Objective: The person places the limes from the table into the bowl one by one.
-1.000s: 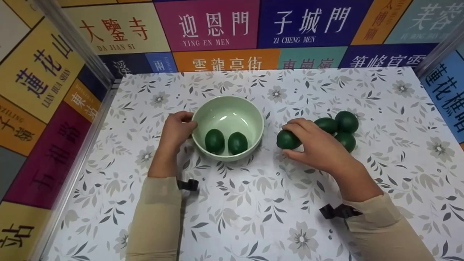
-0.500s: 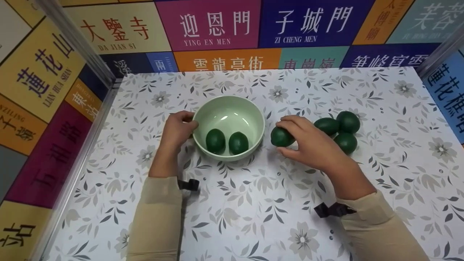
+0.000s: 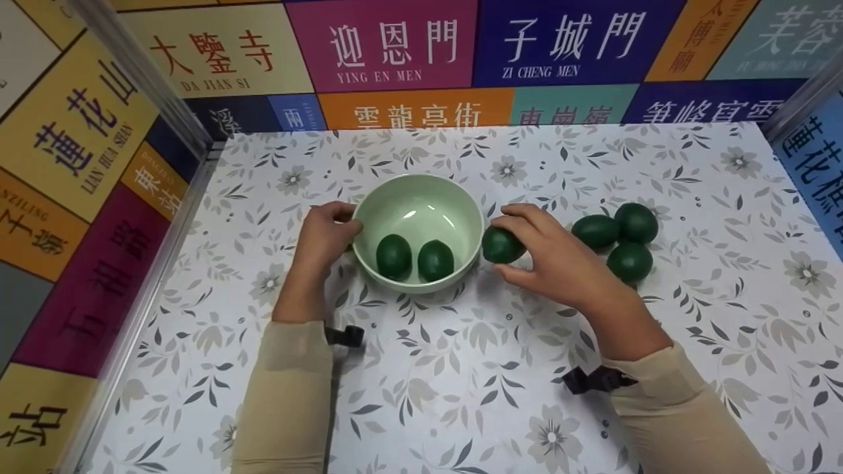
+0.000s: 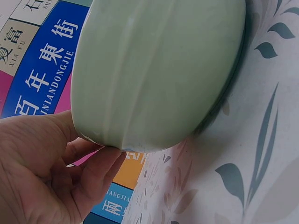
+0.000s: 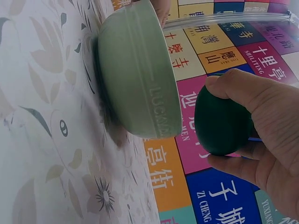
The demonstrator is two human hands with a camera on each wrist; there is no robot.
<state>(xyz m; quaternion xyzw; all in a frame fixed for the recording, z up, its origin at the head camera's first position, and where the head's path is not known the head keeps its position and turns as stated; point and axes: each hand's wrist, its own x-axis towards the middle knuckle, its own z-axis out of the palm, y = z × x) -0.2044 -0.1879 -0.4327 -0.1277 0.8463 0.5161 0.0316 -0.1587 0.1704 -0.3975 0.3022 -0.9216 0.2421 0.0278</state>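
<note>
My left hand (image 3: 324, 238) pinches the left rim of a light green bowl (image 3: 416, 191) standing on the table. In the left wrist view the fingertips meet the ribbed outer wall of the bowl (image 4: 154, 70) at its rim. Two dark green egg-shaped fruits, one on the left (image 3: 394, 257) and one on the right (image 3: 435, 261), lie inside near its front. My right hand (image 3: 560, 260) holds a third such fruit (image 3: 503, 245) between thumb and fingers, right beside the bowl's right rim. In the right wrist view this fruit (image 5: 222, 119) appears raised off the table, at rim height.
Three more dark green fruits, one oval (image 3: 596, 231), one behind (image 3: 636, 223) and one in front (image 3: 630, 262), cluster on the table to the right. A floral-patterned cover (image 3: 448, 395) spans the tabletop. Panels with coloured lettering (image 3: 395, 46) wall the back and sides.
The right hand has carried its fruit left, away from the cluster and up to the bowl's right rim. The left hand stays at the bowl, which has not moved on the table.
</note>
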